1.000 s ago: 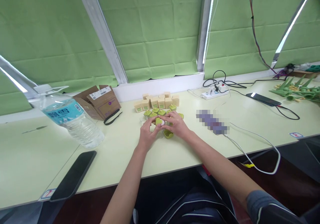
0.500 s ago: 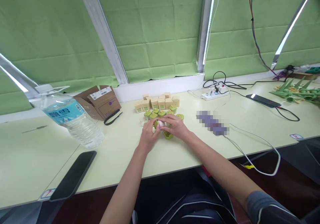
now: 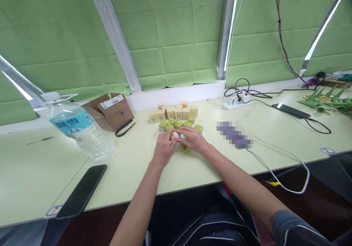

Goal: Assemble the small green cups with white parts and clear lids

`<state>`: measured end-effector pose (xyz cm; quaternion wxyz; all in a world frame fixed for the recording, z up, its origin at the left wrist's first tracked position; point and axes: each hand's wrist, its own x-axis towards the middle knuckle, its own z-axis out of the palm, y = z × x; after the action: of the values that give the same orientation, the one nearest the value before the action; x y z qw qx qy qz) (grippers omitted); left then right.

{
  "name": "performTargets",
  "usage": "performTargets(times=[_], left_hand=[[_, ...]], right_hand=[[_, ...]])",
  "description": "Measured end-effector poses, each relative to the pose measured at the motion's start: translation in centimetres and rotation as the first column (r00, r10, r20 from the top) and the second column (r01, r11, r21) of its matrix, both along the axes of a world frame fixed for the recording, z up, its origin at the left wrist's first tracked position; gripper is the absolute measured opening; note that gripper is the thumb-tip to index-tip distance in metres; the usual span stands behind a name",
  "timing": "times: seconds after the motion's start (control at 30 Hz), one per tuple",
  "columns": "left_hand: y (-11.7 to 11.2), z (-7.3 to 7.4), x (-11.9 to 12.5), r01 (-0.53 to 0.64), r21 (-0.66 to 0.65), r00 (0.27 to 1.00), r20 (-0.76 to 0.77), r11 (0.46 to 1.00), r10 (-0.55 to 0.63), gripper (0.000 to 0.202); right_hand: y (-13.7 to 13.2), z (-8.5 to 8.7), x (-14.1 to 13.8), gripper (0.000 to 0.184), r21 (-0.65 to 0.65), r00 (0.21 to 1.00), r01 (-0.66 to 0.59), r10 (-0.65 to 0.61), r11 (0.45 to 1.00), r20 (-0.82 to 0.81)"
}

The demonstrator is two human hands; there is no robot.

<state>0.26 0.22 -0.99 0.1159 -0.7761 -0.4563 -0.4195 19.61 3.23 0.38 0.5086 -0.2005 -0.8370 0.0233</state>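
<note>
Just below the centre of the frame, the left hand (image 3: 163,147) and right hand (image 3: 194,140) are meeting, their fingers clamping a small green-and-white piece (image 3: 176,135). An open green case (image 3: 185,149) is lying beside the right hand; beige boxes (image 3: 171,113) are standing beyond on the tabletop (image 3: 132,161).

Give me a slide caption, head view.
Left hand and right hand holding a green-and-white piece near squarish green pieces and small tan boxes.
</note>
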Motion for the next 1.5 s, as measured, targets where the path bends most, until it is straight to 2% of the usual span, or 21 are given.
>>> performTargets(times=[0.13,0.27,0.47,0.63,0.83,1.1,1.3,1.5], left_hand=[[-0.2,0.2,0.2,0.000,0.006,1.000,0.016,1.000,0.000,0.034],[-0.7,0.6,0.5,0.019,-0.030,0.998,0.069,0.999,-0.017,0.033],[-0.9,0.9,0.4,0.039,-0.097,0.991,0.128,0.994,-0.027,0.032],[-0.5,0.7,0.1,0.034,-0.067,0.998,0.047,0.997,-0.031,0.033],[-0.3,0.7,-0.1,0.057,-0.001,0.996,-0.072,0.998,-0.057,0.030],[-0.3,0.9,0.3,0.072,0.028,0.994,-0.084,0.997,-0.069,0.031],[-1.0,1.4,0.5,0.114,-0.044,0.992,0.049,0.992,-0.112,0.031],[-1.6,1.9,0.4,0.174,-0.111,0.979,0.126,0.979,-0.160,0.040]], right_hand=[[-0.2,0.2,0.0,0.035,0.005,1.000,-0.013,0.013,1.000,0.014],[-0.3,0.3,0.3,0.034,-0.036,0.999,-0.013,0.014,0.999,0.036],[-0.2,0.3,0.6,0.033,-0.029,0.999,-0.040,0.041,0.999,0.034],[0.1,0.1,0.5,0.031,-0.063,0.997,-0.029,0.033,0.998,0.069],[-0.1,-0.1,-0.2,0.028,-0.011,0.998,0.054,-0.053,0.998,0.030],[-0.5,-0.2,-0.4,0.029,-0.062,0.990,0.136,-0.135,0.989,0.031],[-0.8,0.1,-0.3,0.023,-0.090,0.990,0.033,-0.045,0.995,-0.137],[-0.6,0.2,0.0,0.026,-0.237,0.976,-0.041,-0.012,0.971,-0.219]])
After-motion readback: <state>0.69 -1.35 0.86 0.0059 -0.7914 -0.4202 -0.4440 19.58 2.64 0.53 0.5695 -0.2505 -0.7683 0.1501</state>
